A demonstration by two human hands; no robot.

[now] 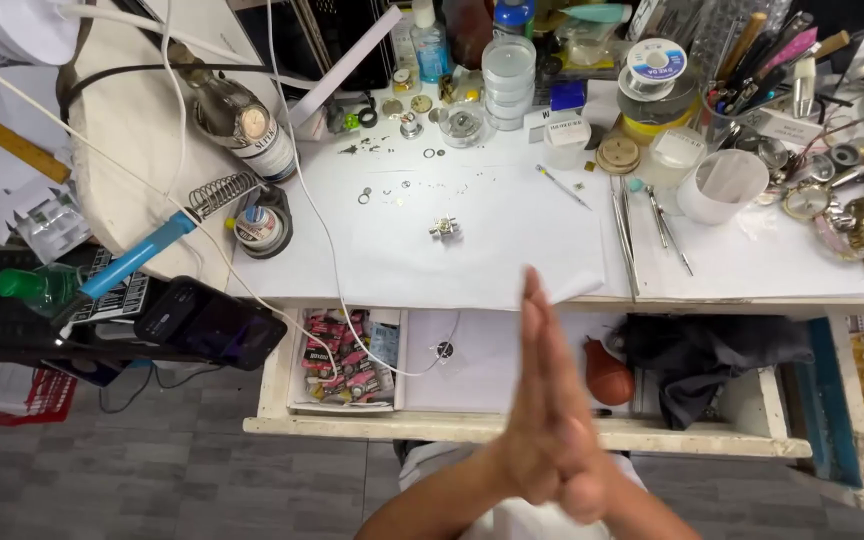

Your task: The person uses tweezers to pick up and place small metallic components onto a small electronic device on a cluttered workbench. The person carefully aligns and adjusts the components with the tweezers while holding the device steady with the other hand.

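Palms pressed flat together — your left hand (pixel 537 420) and right hand (pixel 574 440) hold nothing, fingers straight, hovering over the open drawer (pixel 512 425). The small metal part (pixel 444 229) lies alone mid-sheet on the white surface (pixel 512 250) — tweezers (pixel 624 240) lie just to its right.

Matt white paper sheet (pixel 472 250) over the bench, w/ a small shiny metal part (pixel 444 229) and thin polished steel tweezers (pixel 624 240) on it. Open drawer of worn, chipped cream-painted wood (pixel 512 430); inside, dark crumpled cloth (pixel 702 360). Glossy black phone (pixel 210 323), smooth blue plastic tool handle (pixel 137 255).
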